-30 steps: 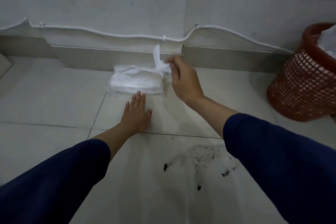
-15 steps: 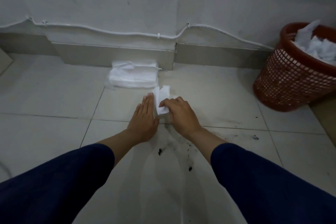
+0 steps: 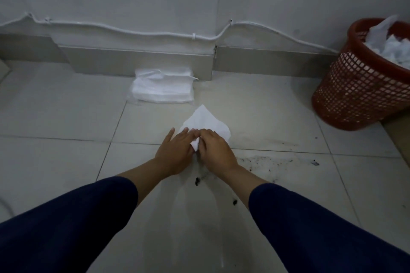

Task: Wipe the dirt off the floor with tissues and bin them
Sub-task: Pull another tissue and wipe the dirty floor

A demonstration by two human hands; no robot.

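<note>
Dirt (image 3: 266, 160): black specks scattered on the pale floor tiles (image 3: 66, 117), nearest the person and out to the right.
Left hand (image 3: 175, 153): fingers straight, pressing flat on the tissue (image 3: 205, 121).
Right hand (image 3: 216, 150): touching the left, fingers curled, apparently pinching a fold of the same sheet.
Tissue pack (image 3: 162, 86): beyond, against the skirting.
Red mesh bin (image 3: 355, 86): far right, holding crumpled tissues.

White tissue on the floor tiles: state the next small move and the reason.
Probably drag the thin white paper tissue back toward the body and rightward. The left hand presses it flat and the right hand grips its near edge, but it lies beyond the scattered black dirt specks, which spread to the right of and nearer than both hands.
</note>
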